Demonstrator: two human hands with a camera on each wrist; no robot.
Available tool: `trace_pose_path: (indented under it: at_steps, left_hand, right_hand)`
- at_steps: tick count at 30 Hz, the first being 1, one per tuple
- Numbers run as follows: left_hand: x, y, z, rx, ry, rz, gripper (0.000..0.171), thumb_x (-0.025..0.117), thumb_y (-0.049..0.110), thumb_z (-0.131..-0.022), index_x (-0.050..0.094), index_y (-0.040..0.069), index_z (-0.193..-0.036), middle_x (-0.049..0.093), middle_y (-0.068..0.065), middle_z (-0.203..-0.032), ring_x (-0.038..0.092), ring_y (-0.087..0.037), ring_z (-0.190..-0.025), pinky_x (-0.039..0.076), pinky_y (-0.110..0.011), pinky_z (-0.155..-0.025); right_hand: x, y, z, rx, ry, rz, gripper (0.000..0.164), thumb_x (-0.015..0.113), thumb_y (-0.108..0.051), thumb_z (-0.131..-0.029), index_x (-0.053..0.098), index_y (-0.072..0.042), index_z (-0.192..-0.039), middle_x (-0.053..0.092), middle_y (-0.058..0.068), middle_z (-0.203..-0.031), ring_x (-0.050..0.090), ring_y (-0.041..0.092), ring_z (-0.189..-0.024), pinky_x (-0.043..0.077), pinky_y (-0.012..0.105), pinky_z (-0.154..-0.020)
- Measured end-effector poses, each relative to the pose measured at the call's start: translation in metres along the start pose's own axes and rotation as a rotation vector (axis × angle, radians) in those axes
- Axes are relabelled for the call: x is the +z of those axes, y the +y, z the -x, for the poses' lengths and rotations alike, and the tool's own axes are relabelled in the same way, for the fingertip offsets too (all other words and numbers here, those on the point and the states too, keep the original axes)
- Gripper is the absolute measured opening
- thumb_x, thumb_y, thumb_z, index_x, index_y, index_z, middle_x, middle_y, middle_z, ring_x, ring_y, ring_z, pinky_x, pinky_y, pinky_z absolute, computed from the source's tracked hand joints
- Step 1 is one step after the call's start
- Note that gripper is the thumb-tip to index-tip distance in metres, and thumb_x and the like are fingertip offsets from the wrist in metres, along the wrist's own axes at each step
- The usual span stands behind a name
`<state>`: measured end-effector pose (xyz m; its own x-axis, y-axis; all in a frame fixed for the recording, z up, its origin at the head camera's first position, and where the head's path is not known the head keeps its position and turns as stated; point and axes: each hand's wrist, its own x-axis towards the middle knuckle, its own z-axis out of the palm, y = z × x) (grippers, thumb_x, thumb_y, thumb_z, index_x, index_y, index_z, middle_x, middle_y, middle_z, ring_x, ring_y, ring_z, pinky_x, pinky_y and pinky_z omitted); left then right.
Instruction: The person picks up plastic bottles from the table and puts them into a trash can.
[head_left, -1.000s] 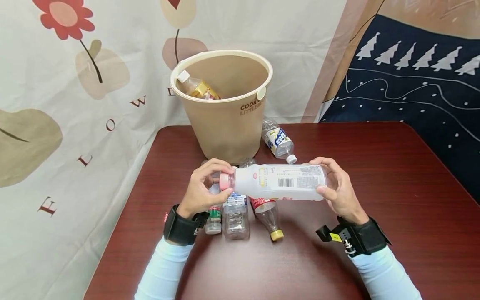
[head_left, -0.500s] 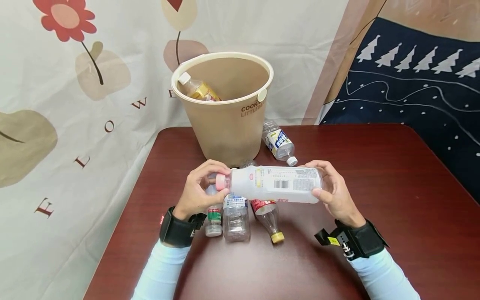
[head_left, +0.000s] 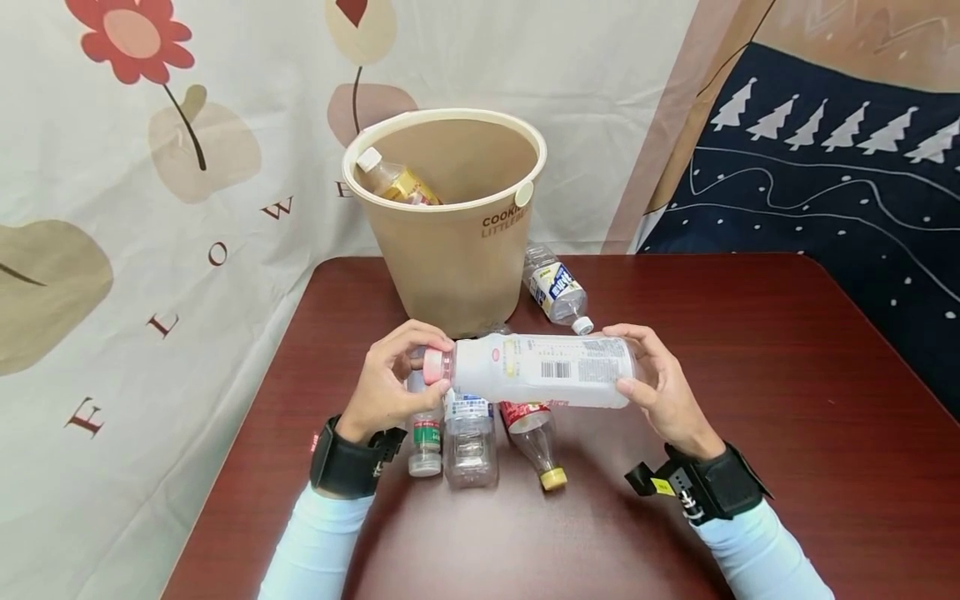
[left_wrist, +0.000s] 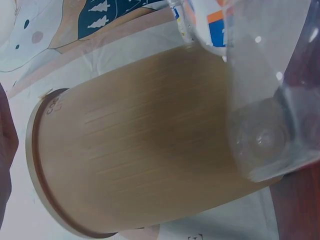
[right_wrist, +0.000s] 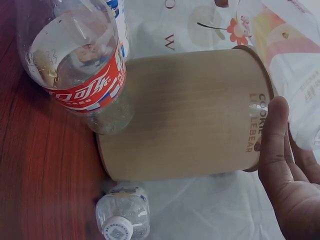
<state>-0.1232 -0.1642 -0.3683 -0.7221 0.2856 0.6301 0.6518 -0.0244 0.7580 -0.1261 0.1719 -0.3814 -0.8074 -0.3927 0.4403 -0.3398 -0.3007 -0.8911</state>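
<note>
A white-labelled plastic bottle (head_left: 540, 369) with a pink cap (head_left: 434, 366) is held level above the table in the head view. My left hand (head_left: 393, 379) pinches its cap end between thumb and fingers. At the base end, my right hand (head_left: 666, 387) grips it, thumb on the near side. Below lie a small green-labelled bottle (head_left: 426, 437), a clear water bottle (head_left: 471, 450) and a red-labelled cola bottle (head_left: 534, 433) with a yellow cap; the held bottle partly hides them. The right wrist view shows my right thumb (right_wrist: 275, 135) against the bottle.
A beige bucket (head_left: 457, 267) stands at the table's back, a yellow-labelled bottle (head_left: 405, 182) leaning inside it. Right of its base lies another clear bottle (head_left: 557, 290) with a white cap. Printed cloth (head_left: 600, 117) hangs behind the dark red table (head_left: 750, 375).
Both hands and the held bottle have shifted a little to the left and slightly lower in the head view. The grip on both ends looks the same, and the other bottles stay put.
</note>
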Motion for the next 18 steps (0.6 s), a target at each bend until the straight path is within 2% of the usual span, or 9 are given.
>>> trace_pose_path:
  at_steps: [2,4,7,9,11,14,16,18]
  left_hand:
    - [-0.002,0.002,0.000,-0.002,0.007,-0.009,0.039,0.071,-0.014,-0.066,0.066,0.000,-0.102,0.060,-0.016,-0.102,0.060,-0.015,-0.093,0.060,-0.027,-0.070]
    - [-0.004,0.004,0.001,-0.001,0.018,-0.017,0.039,0.070,-0.013,-0.066,0.066,0.000,-0.102,0.060,-0.016,-0.102,0.060,-0.015,-0.093,0.061,-0.028,-0.072]
    - [-0.008,0.007,0.000,0.015,0.038,-0.023,0.038,0.070,-0.013,-0.067,0.066,-0.001,-0.103,0.060,-0.016,-0.102,0.060,-0.015,-0.093,0.060,-0.027,-0.074]
    - [-0.011,0.008,0.000,0.025,0.052,-0.021,0.038,0.069,-0.013,-0.067,0.066,-0.002,-0.103,0.060,-0.015,-0.103,0.060,-0.015,-0.092,0.060,-0.027,-0.075]
    - [-0.014,0.010,-0.001,0.042,0.080,-0.020,0.038,0.069,-0.013,-0.068,0.066,-0.003,-0.104,0.060,-0.014,-0.104,0.061,-0.015,-0.091,0.060,-0.026,-0.075]
    - [-0.019,0.014,-0.002,0.061,0.153,-0.026,0.040,0.068,-0.013,-0.067,0.066,-0.002,-0.105,0.062,-0.010,-0.104,0.063,-0.015,-0.088,0.059,-0.023,-0.072]
    - [-0.023,0.017,-0.004,0.079,0.214,-0.036,0.041,0.068,-0.013,-0.066,0.067,-0.001,-0.105,0.062,-0.008,-0.103,0.063,-0.014,-0.086,0.058,-0.021,-0.071]
    - [-0.028,0.021,-0.008,0.093,0.262,-0.043,0.041,0.068,-0.012,-0.065,0.068,0.000,-0.104,0.062,-0.007,-0.102,0.063,-0.014,-0.085,0.058,-0.020,-0.070]
  right_hand:
    - [-0.001,0.002,0.000,0.003,0.011,0.004,0.046,0.063,-0.020,-0.095,0.046,-0.008,-0.136,0.057,0.004,-0.128,0.060,0.012,-0.105,0.057,0.024,-0.076]
    - [-0.004,0.004,0.001,-0.001,0.020,0.007,0.047,0.059,-0.031,-0.098,0.045,-0.009,-0.137,0.057,0.003,-0.129,0.059,0.012,-0.106,0.056,0.024,-0.079]
    - [-0.008,0.008,-0.001,0.028,0.047,0.025,0.044,0.041,-0.043,-0.103,0.047,-0.013,-0.134,0.057,0.000,-0.127,0.058,0.012,-0.107,0.053,0.024,-0.083]
    - [-0.012,0.010,-0.004,0.085,0.085,0.080,0.043,0.032,-0.043,-0.106,0.049,-0.012,-0.130,0.057,-0.001,-0.124,0.059,0.010,-0.107,0.054,0.024,-0.085]
    - [-0.016,0.014,-0.008,0.165,0.136,0.210,0.041,0.032,-0.040,-0.106,0.053,-0.010,-0.125,0.058,-0.001,-0.118,0.061,0.005,-0.103,0.055,0.022,-0.084]
    - [-0.023,0.023,-0.017,0.289,0.174,0.547,0.033,0.048,-0.036,-0.103,0.058,-0.008,-0.117,0.062,0.002,-0.112,0.063,0.003,-0.095,0.055,0.019,-0.080]
    - [-0.029,0.031,-0.024,0.334,0.172,0.768,0.030,0.056,-0.035,-0.099,0.062,-0.008,-0.113,0.065,0.006,-0.109,0.064,0.007,-0.092,0.054,0.022,-0.078]
    - [-0.035,0.038,-0.031,0.354,0.166,0.922,0.029,0.062,-0.034,-0.096,0.064,-0.009,-0.109,0.068,0.010,-0.106,0.066,0.016,-0.090,0.051,0.026,-0.078]
